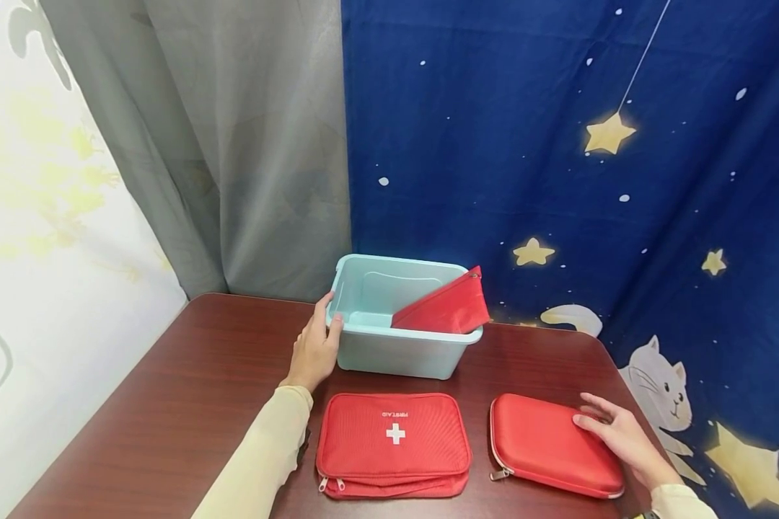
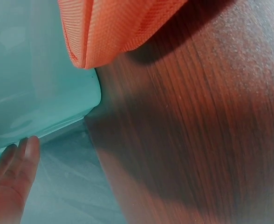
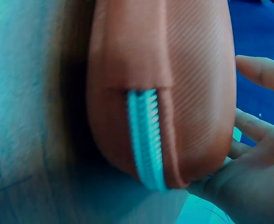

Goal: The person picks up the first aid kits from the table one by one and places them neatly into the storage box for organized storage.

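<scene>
My left hand (image 1: 314,351) rests at the near left corner of a light blue plastic bin (image 1: 396,353), thumb on the front rim, fingers along the left side. In the left wrist view its fingers (image 2: 30,156) lie fairly straight against the bin wall. A flat red pouch (image 1: 444,306) leans inside the bin, one corner above the rim. At the right, my right hand (image 1: 630,440) is spread at the far right edge of a red hard zippered case (image 1: 552,440), thumb over its top. The case lies on the table; its zipper (image 3: 146,140) faces the right wrist camera.
A red first aid bag (image 1: 392,454) with a white cross lies in front of the bin, left of the case. The brown wooden table (image 1: 169,404) ends at grey (image 1: 279,144) and blue starry curtains (image 1: 467,144) behind.
</scene>
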`<state>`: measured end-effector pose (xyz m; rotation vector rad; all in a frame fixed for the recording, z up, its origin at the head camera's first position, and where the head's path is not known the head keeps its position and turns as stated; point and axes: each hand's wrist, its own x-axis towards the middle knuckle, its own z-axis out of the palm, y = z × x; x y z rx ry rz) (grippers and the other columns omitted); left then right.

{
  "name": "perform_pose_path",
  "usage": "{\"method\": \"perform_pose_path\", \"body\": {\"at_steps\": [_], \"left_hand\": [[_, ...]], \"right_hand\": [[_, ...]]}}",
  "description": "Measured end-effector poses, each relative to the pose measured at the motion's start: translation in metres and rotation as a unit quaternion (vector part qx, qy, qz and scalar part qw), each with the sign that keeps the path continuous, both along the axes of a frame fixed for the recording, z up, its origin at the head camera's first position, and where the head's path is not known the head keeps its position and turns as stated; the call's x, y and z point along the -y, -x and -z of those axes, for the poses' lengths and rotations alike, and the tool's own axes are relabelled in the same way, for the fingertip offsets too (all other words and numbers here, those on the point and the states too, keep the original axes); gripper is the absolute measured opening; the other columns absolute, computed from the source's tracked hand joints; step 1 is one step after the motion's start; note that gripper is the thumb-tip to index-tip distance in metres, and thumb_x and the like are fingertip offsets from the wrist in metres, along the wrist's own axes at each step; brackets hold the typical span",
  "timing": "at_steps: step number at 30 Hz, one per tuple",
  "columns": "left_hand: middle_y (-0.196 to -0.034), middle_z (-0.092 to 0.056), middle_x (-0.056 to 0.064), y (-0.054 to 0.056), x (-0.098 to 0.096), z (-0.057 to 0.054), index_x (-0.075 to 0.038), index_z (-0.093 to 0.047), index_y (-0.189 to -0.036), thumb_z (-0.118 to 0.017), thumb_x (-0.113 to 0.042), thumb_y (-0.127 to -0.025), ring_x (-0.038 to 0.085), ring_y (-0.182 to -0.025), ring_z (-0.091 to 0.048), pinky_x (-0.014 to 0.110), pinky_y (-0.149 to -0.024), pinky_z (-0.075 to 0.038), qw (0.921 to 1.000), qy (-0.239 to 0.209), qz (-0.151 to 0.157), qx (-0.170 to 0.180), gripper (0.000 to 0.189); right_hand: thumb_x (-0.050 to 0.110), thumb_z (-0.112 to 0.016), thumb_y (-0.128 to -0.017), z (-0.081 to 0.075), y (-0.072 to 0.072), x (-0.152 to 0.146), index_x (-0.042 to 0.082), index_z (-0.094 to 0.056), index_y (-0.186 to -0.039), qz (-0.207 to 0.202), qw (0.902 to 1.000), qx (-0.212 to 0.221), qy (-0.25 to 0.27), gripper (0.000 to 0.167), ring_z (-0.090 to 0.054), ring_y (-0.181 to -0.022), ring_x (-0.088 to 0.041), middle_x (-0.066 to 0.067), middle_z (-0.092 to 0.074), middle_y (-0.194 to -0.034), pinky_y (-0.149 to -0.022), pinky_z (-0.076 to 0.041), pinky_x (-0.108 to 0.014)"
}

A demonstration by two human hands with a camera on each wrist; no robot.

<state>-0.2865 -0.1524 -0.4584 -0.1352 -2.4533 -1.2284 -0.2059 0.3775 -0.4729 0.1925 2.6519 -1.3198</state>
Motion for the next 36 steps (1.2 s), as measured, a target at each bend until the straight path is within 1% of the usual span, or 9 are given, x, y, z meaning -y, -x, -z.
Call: {"method": "perform_pose_path", "body": {"at_steps": [4,6,10,13,17,23,31,34,36], "left_hand": [[-0.152,-0.045,0.01,0.001,0.0,0.0,-0.03,-0.028,-0.156,-0.037,-0.045,-0.105,0.034,-0.129,-0.052,0.061,-0.101,-0.04,1.0,0.003,0.0,0.002,0.053],[-0.152,-0.045,0.01,0.001,0.0,-0.001,-0.029,-0.028,-0.155,-0.038,-0.044,-0.105,0.034,-0.129,-0.052,0.061,-0.1,-0.04,1.0,0.004,0.0,0.001,0.053],[-0.151,-0.045,0.01,0.001,-0.001,-0.002,-0.03,-0.029,-0.155,-0.038,-0.044,-0.105,0.034,-0.128,-0.053,0.061,-0.099,-0.04,1.0,0.007,-0.001,0.001,0.053],[-0.151,-0.046,0.01,0.001,-0.002,-0.003,-0.029,-0.029,-0.155,-0.037,-0.044,-0.105,0.035,-0.128,-0.053,0.062,-0.099,-0.04,1.0,0.007,0.001,0.002,0.053],[-0.15,-0.046,0.01,0.002,-0.003,-0.002,-0.029,-0.029,-0.155,-0.038,-0.044,-0.105,0.035,-0.127,-0.053,0.061,-0.098,-0.041,1.0,0.006,0.0,0.006,0.053],[-0.151,-0.045,0.01,0.002,-0.002,0.0,-0.03,-0.029,-0.155,-0.039,-0.044,-0.105,0.034,-0.129,-0.052,0.061,-0.1,-0.04,1.0,0.0,-0.001,-0.001,0.053],[-0.152,-0.045,0.009,0.001,-0.001,0.002,-0.029,-0.03,-0.155,-0.039,-0.041,-0.105,0.034,-0.128,-0.053,0.061,-0.1,-0.04,1.0,-0.003,-0.008,-0.004,0.052],[-0.151,-0.045,0.009,0.001,-0.001,0.002,-0.029,-0.03,-0.155,-0.039,-0.041,-0.105,0.034,-0.128,-0.053,0.061,-0.1,-0.04,0.9999,-0.004,-0.008,-0.005,0.052],[-0.151,-0.045,0.009,0.001,-0.001,0.002,-0.029,-0.03,-0.155,-0.039,-0.042,-0.105,0.033,-0.129,-0.052,0.061,-0.1,-0.04,0.9999,-0.006,-0.008,-0.006,0.052]], "right_hand": [[0.036,-0.067,-0.095,0.005,-0.004,-0.003,-0.007,-0.033,-0.15,-0.009,0.9996,0.011,-0.025,0.078,-0.063,-0.108,-0.023,-0.032,-0.05,-0.138,-0.077,-0.051,-0.025],[0.039,-0.067,-0.094,0.008,-0.006,-0.004,-0.007,-0.031,-0.151,-0.009,0.9995,0.022,-0.022,0.081,-0.062,-0.11,-0.027,-0.033,-0.046,-0.142,-0.079,-0.052,-0.029],[0.044,-0.066,-0.093,0.014,-0.009,-0.005,-0.008,-0.029,-0.151,-0.008,0.9988,0.041,-0.025,0.087,-0.061,-0.112,-0.029,-0.035,-0.038,-0.147,-0.085,-0.054,-0.036],[0.047,-0.066,-0.092,0.016,-0.01,-0.007,-0.008,-0.029,-0.151,-0.005,0.9982,0.046,-0.039,0.089,-0.061,-0.11,-0.029,-0.036,-0.04,-0.145,-0.09,-0.052,-0.043],[0.05,-0.065,-0.092,0.018,-0.01,-0.008,-0.01,-0.029,-0.15,-0.001,0.9971,0.051,-0.057,0.091,-0.063,-0.104,-0.028,-0.037,-0.044,-0.141,-0.093,-0.05,-0.051],[0.05,-0.066,-0.091,0.018,-0.009,-0.009,-0.011,-0.032,-0.148,0.0,0.997,0.044,-0.064,0.09,-0.064,-0.1,-0.026,-0.037,-0.045,-0.14,-0.091,-0.051,-0.05],[0.05,-0.064,-0.093,0.014,-0.008,-0.006,-0.01,-0.034,-0.147,0.0,0.9959,0.033,-0.085,0.087,-0.061,-0.105,-0.03,-0.036,-0.045,-0.14,-0.095,-0.046,-0.054],[0.05,-0.065,-0.092,0.014,-0.008,-0.005,-0.009,-0.036,-0.146,0.006,0.996,0.031,-0.084,0.084,-0.062,-0.102,-0.028,-0.036,-0.047,-0.138,-0.093,-0.047,-0.052],[0.049,-0.066,-0.092,0.015,-0.009,-0.005,-0.006,-0.038,-0.145,0.01,0.9963,0.026,-0.081,0.082,-0.062,-0.099,-0.026,-0.035,-0.048,-0.137,-0.089,-0.049,-0.047]]}}
